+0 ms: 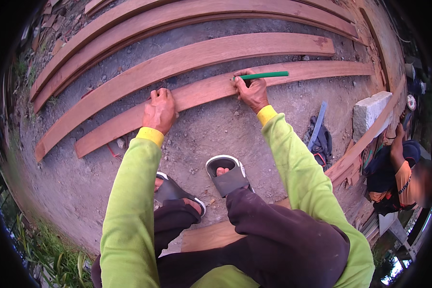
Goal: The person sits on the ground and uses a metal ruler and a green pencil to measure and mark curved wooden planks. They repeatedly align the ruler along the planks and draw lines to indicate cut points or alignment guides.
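Note:
My left hand [160, 111] grips the edges of the nearest wooden plank [205, 90], left of its middle. To its right, my right hand [251, 88] holds a green carpenter's pencil [266, 75], whose left end is at the plank's face and whose body points right. The heel of this hand lies by the plank's near edge. Just beyond is a second, wider plank [187, 57], apart from the first and roughly alongside it. Both planks lie on or just above the dirt ground and look bowed in the wide-angle view.
Further planks [201, 11] lie at the top. To the right are a metal ruler [317, 126] on dark cloth, a pale stone block [370, 108] and a leaning plank [370, 136]. A co-worker [405, 180] sits at the far right. Another board [212, 235] lies near my feet.

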`<action>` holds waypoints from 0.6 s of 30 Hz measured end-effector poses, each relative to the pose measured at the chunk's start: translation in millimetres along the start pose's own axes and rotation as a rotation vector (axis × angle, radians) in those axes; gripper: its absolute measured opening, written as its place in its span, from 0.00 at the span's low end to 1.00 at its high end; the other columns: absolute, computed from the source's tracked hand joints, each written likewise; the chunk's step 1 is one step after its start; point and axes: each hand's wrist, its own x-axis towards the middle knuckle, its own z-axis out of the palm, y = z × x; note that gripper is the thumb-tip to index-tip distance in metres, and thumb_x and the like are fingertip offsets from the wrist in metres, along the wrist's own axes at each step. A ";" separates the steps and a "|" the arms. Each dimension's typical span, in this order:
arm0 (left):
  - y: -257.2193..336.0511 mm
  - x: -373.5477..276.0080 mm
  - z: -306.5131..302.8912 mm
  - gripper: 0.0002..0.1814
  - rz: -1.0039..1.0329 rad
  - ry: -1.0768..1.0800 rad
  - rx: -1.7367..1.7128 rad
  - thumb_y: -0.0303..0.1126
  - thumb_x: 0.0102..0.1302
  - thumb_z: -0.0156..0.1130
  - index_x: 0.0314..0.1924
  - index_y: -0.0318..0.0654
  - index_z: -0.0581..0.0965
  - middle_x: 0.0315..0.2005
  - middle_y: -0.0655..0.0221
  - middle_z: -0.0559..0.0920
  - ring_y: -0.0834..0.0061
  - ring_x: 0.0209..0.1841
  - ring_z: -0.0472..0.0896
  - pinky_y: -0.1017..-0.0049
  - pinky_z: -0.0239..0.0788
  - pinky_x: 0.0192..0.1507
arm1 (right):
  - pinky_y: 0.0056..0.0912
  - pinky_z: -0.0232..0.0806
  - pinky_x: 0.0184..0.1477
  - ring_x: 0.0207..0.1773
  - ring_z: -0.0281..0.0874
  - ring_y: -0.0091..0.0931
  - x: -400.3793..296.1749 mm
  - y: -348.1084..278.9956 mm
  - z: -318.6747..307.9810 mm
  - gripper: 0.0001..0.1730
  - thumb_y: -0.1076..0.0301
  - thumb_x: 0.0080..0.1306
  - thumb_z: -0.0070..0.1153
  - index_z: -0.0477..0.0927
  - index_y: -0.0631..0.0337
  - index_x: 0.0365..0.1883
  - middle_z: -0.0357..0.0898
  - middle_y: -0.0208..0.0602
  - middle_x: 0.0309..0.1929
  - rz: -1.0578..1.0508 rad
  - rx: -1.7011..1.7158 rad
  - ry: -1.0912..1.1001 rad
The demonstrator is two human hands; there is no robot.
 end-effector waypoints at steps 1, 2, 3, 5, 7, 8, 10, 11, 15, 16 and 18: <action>-0.6 -0.4 0.5 0.28 -0.001 0.002 -0.001 0.30 0.50 0.69 0.50 0.25 0.72 0.47 0.56 0.73 0.54 0.54 0.71 0.62 0.76 0.46 | 0.21 0.68 0.27 0.24 0.76 0.18 0.1 0.5 -0.2 0.04 0.72 0.64 0.54 0.77 0.64 0.33 0.79 0.30 0.22 -0.025 -0.038 0.002; -1.5 -0.7 1.1 0.27 -0.002 0.004 -0.003 0.30 0.50 0.68 0.50 0.25 0.72 0.47 0.56 0.73 0.54 0.54 0.71 0.61 0.76 0.46 | 0.21 0.68 0.28 0.24 0.76 0.18 -0.7 1.1 0.1 0.04 0.72 0.64 0.55 0.77 0.64 0.33 0.79 0.30 0.22 -0.007 -0.014 -0.010; -1.7 -0.7 2.0 0.27 -0.005 0.008 -0.006 0.29 0.50 0.68 0.49 0.25 0.72 0.47 0.56 0.73 0.54 0.54 0.71 0.61 0.76 0.46 | 0.21 0.69 0.29 0.24 0.76 0.17 -1.5 -0.3 -0.2 0.04 0.72 0.64 0.55 0.77 0.64 0.32 0.79 0.29 0.22 0.010 0.008 -0.024; -2.5 -0.3 4.4 0.27 -0.001 0.022 -0.002 0.30 0.50 0.68 0.49 0.25 0.72 0.47 0.56 0.73 0.54 0.54 0.71 0.61 0.76 0.46 | 0.21 0.69 0.30 0.25 0.75 0.17 -1.3 -3.5 -1.4 0.04 0.72 0.64 0.55 0.77 0.64 0.32 0.79 0.29 0.22 0.034 0.024 -0.041; -2.8 -0.2 5.8 0.29 -0.010 0.015 0.004 0.31 0.49 0.69 0.50 0.25 0.71 0.47 0.56 0.73 0.54 0.53 0.71 0.62 0.76 0.47 | 0.21 0.68 0.29 0.24 0.74 0.16 -0.4 -6.7 -1.7 0.05 0.71 0.64 0.55 0.78 0.64 0.31 0.78 0.28 0.21 0.048 0.013 -0.049; -3.0 0.2 6.3 0.32 -0.018 0.002 0.008 0.32 0.47 0.71 0.51 0.25 0.71 0.47 0.56 0.73 0.54 0.53 0.71 0.62 0.75 0.48 | 0.21 0.68 0.28 0.23 0.73 0.16 -1.3 -6.3 -1.6 0.05 0.71 0.64 0.55 0.78 0.64 0.31 0.78 0.27 0.21 0.076 0.033 -0.046; -1.2 0.8 5.6 0.34 -0.032 -0.009 0.012 0.33 0.46 0.72 0.52 0.25 0.70 0.48 0.55 0.73 0.54 0.53 0.71 0.63 0.75 0.49 | 0.20 0.66 0.25 0.22 0.72 0.15 -1.0 -4.7 -4.1 0.05 0.71 0.64 0.55 0.78 0.63 0.31 0.77 0.27 0.21 0.126 0.069 -0.042; -0.7 0.8 5.3 0.34 -0.036 -0.010 0.013 0.33 0.46 0.72 0.52 0.25 0.70 0.48 0.55 0.73 0.53 0.53 0.71 0.63 0.75 0.50 | 0.20 0.65 0.23 0.21 0.71 0.15 0.6 -1.7 -4.5 0.04 0.71 0.65 0.55 0.79 0.63 0.32 0.76 0.26 0.21 0.081 0.056 -0.047; 0.4 0.3 3.3 0.33 -0.029 -0.011 0.003 0.32 0.46 0.72 0.52 0.25 0.70 0.47 0.55 0.73 0.53 0.53 0.71 0.63 0.74 0.50 | 0.19 0.61 0.17 0.17 0.69 0.14 0.8 -0.9 -3.1 0.04 0.71 0.65 0.55 0.79 0.62 0.33 0.75 0.25 0.19 0.052 0.116 -0.042; -1.7 -0.5 5.9 0.30 -0.017 0.012 0.015 0.31 0.48 0.70 0.51 0.25 0.71 0.47 0.56 0.73 0.54 0.52 0.71 0.62 0.75 0.47 | 0.19 0.60 0.16 0.16 0.68 0.14 0.5 -3.4 -2.4 0.04 0.71 0.65 0.55 0.80 0.61 0.33 0.75 0.25 0.19 0.080 0.158 -0.043; -5.7 -1.0 11.6 0.25 0.008 0.060 0.038 0.30 0.52 0.65 0.50 0.26 0.73 0.45 0.58 0.73 0.57 0.51 0.72 0.60 0.77 0.42 | 0.19 0.61 0.16 0.16 0.68 0.15 -0.6 -3.0 -2.3 0.04 0.70 0.65 0.55 0.79 0.62 0.33 0.74 0.25 0.19 0.052 0.075 -0.075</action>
